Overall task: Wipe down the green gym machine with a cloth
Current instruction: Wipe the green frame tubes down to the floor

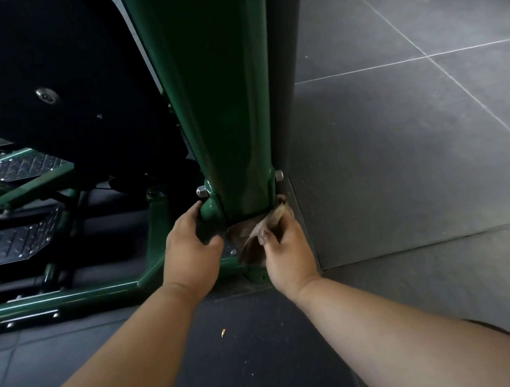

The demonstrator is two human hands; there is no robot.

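The green gym machine's wide upright column (218, 110) runs down the middle to a bolted base joint. My left hand (187, 248) grips the rounded green bracket at the column's lower left, thumb and fingers curled round it. My right hand (286, 252) pinches a crumpled brown cloth (255, 233) and holds it against the foot of the column on its right side. Part of the cloth is hidden behind my fingers.
A green floor rail (71, 297) runs left from the base. Black tread-plate pedals (17, 242) and a black cover with a bolt (46, 96) sit at the left. Grey floor tiles (413, 148) spread to the right, a dark mat (245, 348) lies under my arms.
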